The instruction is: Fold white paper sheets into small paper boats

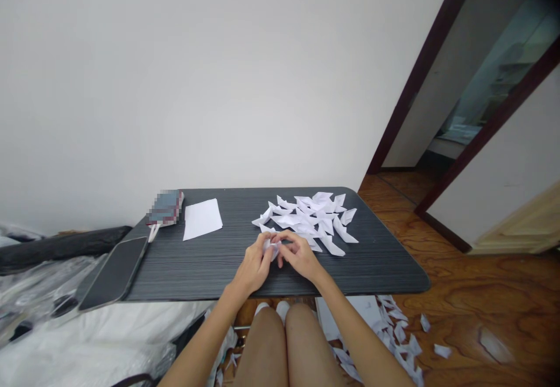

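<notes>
Between my two hands is a small piece of folded white paper (272,249), partly covered by the fingers. My left hand (255,263) grips it from the left, thumb in front and fingers behind. From the right, my right hand (299,254) pinches the same paper with bent fingers. Just beyond and to the right lies a loose heap of folded paper boats (326,218) on the dark table (184,270). A stack of flat white paper sheets (203,219) sits to the left of my hands.
At the table's left edge lie a smartphone (114,273) and a blurred-out packet (166,207). A white wall rises behind the table. More folded papers (400,337) litter the wooden floor at right. Plastic-wrapped bundles (87,340) fill the lower left, and a doorway stands at right.
</notes>
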Demonstrator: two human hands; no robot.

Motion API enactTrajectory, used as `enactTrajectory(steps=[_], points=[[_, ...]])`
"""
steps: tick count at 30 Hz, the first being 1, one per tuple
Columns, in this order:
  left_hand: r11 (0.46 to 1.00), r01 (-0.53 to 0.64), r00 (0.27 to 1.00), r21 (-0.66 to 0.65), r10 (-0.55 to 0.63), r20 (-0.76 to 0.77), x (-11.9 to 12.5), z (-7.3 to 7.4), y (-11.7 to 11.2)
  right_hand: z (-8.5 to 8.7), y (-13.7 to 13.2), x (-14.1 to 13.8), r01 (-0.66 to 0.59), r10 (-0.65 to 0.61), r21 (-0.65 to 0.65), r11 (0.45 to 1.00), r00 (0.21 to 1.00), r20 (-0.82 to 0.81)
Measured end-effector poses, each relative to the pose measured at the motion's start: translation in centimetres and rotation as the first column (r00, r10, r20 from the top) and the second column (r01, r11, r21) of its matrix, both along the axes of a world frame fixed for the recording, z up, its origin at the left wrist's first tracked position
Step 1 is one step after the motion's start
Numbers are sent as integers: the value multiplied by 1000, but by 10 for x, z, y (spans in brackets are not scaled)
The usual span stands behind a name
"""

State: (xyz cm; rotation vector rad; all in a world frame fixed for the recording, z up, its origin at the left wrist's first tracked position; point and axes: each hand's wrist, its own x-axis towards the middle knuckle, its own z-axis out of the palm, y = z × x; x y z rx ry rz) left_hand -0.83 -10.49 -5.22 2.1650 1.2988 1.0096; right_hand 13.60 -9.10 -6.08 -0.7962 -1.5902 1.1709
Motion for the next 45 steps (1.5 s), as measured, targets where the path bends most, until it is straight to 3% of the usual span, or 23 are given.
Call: enactTrajectory(steps=[5, 8, 14, 19, 25, 29, 34, 39, 45], points=[[998, 55, 993, -14, -53, 104, -4, 2, 3, 0, 2, 6, 12, -12, -1, 1000, 999, -34], [994, 88, 993, -60, -83, 84, -8, 4, 6, -3, 2, 9, 29, -29, 5, 1000, 1000, -1], [990, 140, 990, 0, -140, 21, -13, 2, 10, 1, -3, 12, 35, -84, 181, 983, 960, 269], [983, 179, 984, -52, -178, 8, -18, 2, 9, 9, -8, 19, -80, -83, 318, 945, 880, 468], [953, 301, 939, 11, -295, -177, -28, 4, 10, 5, -5, 21, -120, -165, 411, 904, 788, 593], [969, 239, 945, 70, -215, -246, -35, -1, 16, 5, -3, 20, -127, -172, 415, 901, 773, 611], [946, 325, 916, 19, -310, -257, -40, -1, 22, 3, -1, 20, -94, -165, 419, 903, 825, 541], [949, 316, 935, 19, -308, -173, -38, 1, 22, 2, -1, 19, -29, -177, 408, 912, 872, 457], [957, 276, 959, 84, -269, -87, -32, -2, 19, 1, -4, 16, -40, -170, 426, 904, 881, 441]])
